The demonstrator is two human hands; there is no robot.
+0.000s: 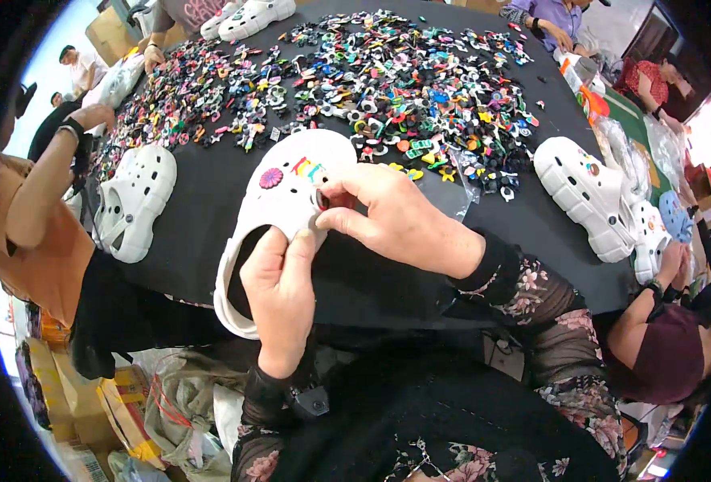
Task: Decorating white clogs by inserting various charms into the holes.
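A white clog (279, 197) is held up in front of me above the black table edge. My left hand (281, 285) grips its side near the opening, thumb and fingers closed on the rim. Against the clog's right side, my right hand (388, 210) pinches a small dark and reddish shoe charm (322, 201), mostly hidden by the fingers. A pink flower charm (271, 177) and a colourful charm (308, 168) sit on the clog's upper.
A wide heap of mixed shoe charms (404, 88) covers the table's far part. White clogs stand at left (137, 201) and right (584, 193). A co-worker's arm (50, 173) reaches in at left; other people sit around the table. Boxes (126, 410) and sacks lie below left.
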